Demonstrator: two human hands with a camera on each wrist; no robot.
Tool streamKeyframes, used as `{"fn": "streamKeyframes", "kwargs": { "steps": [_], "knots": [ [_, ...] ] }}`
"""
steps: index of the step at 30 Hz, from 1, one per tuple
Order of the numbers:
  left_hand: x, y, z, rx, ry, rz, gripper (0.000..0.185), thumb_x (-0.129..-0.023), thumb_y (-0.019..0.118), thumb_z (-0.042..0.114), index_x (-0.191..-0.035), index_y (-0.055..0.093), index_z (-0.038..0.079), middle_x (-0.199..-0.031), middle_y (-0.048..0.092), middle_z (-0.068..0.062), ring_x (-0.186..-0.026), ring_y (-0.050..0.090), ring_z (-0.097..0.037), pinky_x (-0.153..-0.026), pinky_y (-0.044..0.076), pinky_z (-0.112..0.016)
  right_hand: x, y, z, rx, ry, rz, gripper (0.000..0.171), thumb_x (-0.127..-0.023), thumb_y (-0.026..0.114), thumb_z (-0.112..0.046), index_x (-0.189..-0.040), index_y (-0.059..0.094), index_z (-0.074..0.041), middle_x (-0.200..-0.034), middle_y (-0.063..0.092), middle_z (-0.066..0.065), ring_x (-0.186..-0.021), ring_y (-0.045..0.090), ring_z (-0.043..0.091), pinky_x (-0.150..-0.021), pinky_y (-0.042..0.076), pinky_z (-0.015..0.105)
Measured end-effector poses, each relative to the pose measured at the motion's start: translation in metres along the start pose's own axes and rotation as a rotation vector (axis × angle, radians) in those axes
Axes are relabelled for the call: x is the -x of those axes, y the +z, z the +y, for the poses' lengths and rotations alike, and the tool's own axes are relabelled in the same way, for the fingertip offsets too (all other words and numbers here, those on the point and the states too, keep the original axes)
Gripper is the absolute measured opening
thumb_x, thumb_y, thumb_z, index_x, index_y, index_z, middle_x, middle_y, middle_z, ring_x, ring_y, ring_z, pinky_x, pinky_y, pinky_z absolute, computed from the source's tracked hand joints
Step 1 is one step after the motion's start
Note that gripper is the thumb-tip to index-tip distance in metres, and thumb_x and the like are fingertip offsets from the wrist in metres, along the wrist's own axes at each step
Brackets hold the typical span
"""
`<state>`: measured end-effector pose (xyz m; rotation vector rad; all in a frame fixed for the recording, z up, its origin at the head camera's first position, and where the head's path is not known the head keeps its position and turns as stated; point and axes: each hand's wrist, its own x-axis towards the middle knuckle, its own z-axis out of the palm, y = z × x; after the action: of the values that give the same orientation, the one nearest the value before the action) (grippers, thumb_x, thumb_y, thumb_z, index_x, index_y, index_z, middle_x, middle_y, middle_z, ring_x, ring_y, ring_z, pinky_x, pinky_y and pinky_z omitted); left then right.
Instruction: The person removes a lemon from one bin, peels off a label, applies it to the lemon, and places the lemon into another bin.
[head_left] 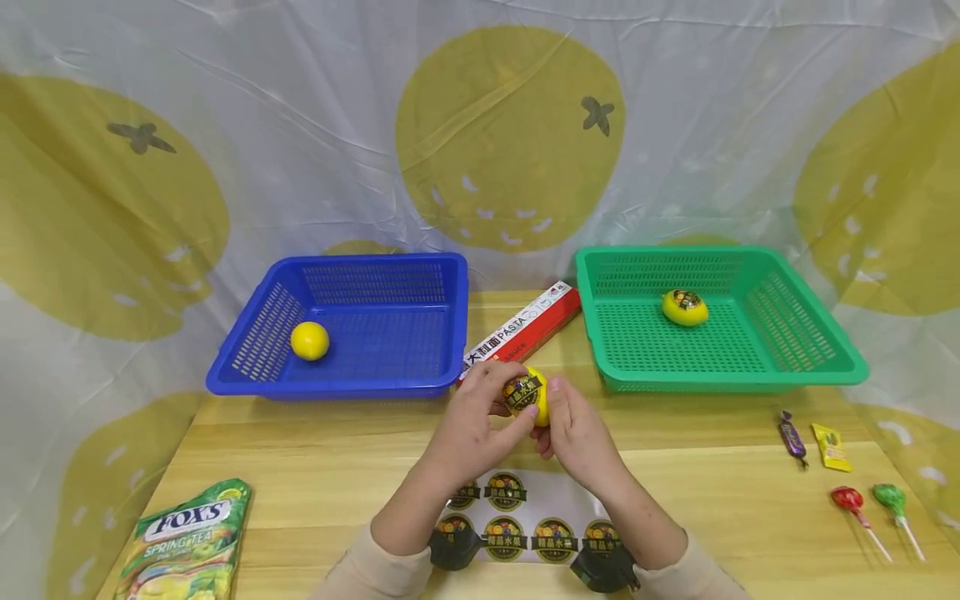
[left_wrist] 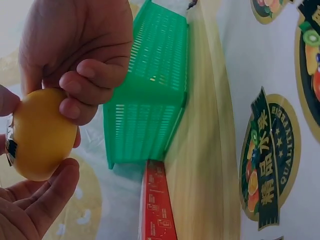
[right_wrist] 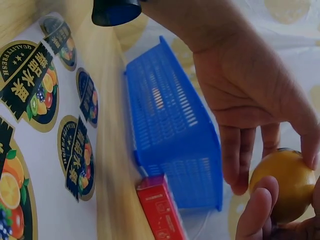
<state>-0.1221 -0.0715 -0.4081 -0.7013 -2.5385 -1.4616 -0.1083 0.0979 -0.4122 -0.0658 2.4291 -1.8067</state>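
Between both hands is a yellow lemon (head_left: 542,410) with a round black-and-gold fruit label (head_left: 522,393) on its side. My left hand (head_left: 480,429) holds it from the left, fingers over the top and thumb across the label's lower edge. From the other side my right hand (head_left: 583,435) grips it with thumb and curled fingers. The lemon (left_wrist: 47,135) appears mostly bare in the left wrist view, the label at its edge. Below the hands lies a white sheet of labels (head_left: 528,525), partly covered by the forearms.
A blue basket (head_left: 337,389) at the back left has one lemon (head_left: 310,341). The green basket (head_left: 735,379) at right contains a labelled lemon (head_left: 685,308). Between them lies a red pasta box (head_left: 525,329). A candy bag (head_left: 187,542) lies front left; wrapped sweets (head_left: 792,439) and lollipops (head_left: 849,500), right.
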Motion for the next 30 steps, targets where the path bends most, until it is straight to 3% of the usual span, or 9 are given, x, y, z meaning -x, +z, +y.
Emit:
{"fn": "streamKeyframes", "kwargs": {
  "steps": [5,8,13,19,26,30],
  "knots": [
    [-0.0003,0.0008,-0.0026,-0.067,0.055,-0.020,0.046,-0.088,0.078,0.022,-0.130,0.062,0.016,-0.126,0.058,-0.004,-0.096,0.065,-0.011,-0.082,0.060,-0.022,0.0012,-0.0014,-0.0004,0.004,0.017,-0.019,0.047,-0.112,0.028,-0.046,-0.107,0.055,-0.007,-0.069,0.061,0.010,-0.055,0.060,0.021,-0.053,0.057,0.039],
    [0.0000,0.0026,-0.0015,-0.070,0.091,-0.042,0.055,-0.085,0.082,0.018,-0.133,0.057,0.015,-0.130,0.058,-0.004,-0.105,0.064,-0.014,-0.086,0.060,-0.026,-0.0010,-0.0022,0.0001,0.045,0.028,-0.026,0.044,-0.110,0.036,-0.049,-0.111,0.055,-0.008,-0.066,0.061,0.009,-0.053,0.061,0.021,-0.053,0.057,0.039],
    [0.0006,0.0052,0.0013,-0.068,0.091,-0.039,0.065,-0.083,0.084,0.015,-0.138,0.050,0.011,-0.133,0.060,-0.008,-0.112,0.064,-0.018,-0.090,0.060,-0.029,-0.0025,-0.0034,0.0024,0.126,0.002,-0.008,0.042,-0.109,0.039,-0.050,-0.121,0.055,-0.013,-0.064,0.060,0.007,-0.051,0.059,0.019,-0.050,0.052,0.033],
    [-0.0011,0.0050,0.0009,-0.006,0.127,-0.022,0.058,-0.084,0.084,0.015,-0.133,0.053,0.013,-0.130,0.061,-0.006,-0.120,0.063,-0.020,-0.089,0.060,-0.025,-0.0002,-0.0046,0.0023,0.095,0.002,0.039,0.052,-0.111,0.023,-0.049,-0.113,0.058,-0.011,-0.063,0.058,0.008,-0.052,0.058,0.020,-0.050,0.052,0.033],
    [-0.0003,0.0071,0.0001,-0.011,0.129,-0.037,0.048,-0.091,0.078,0.018,-0.135,0.059,0.016,-0.144,0.053,-0.008,-0.126,0.062,-0.024,-0.089,0.060,-0.026,-0.0005,-0.0075,0.0015,0.064,-0.006,0.095,0.052,-0.113,0.024,-0.038,-0.123,0.061,-0.002,-0.060,0.058,0.009,-0.047,0.056,0.018,-0.047,0.055,0.036],
    [-0.0006,0.0059,-0.0004,-0.030,0.123,-0.026,0.045,-0.091,0.076,0.018,-0.133,0.062,0.016,-0.145,0.054,-0.007,-0.124,0.063,-0.024,-0.087,0.060,-0.024,-0.0005,-0.0057,0.0014,0.057,0.011,0.096,0.059,-0.112,0.024,-0.046,-0.107,0.061,-0.001,-0.059,0.058,0.009,-0.047,0.056,0.019,-0.048,0.056,0.037]
  ]
}}
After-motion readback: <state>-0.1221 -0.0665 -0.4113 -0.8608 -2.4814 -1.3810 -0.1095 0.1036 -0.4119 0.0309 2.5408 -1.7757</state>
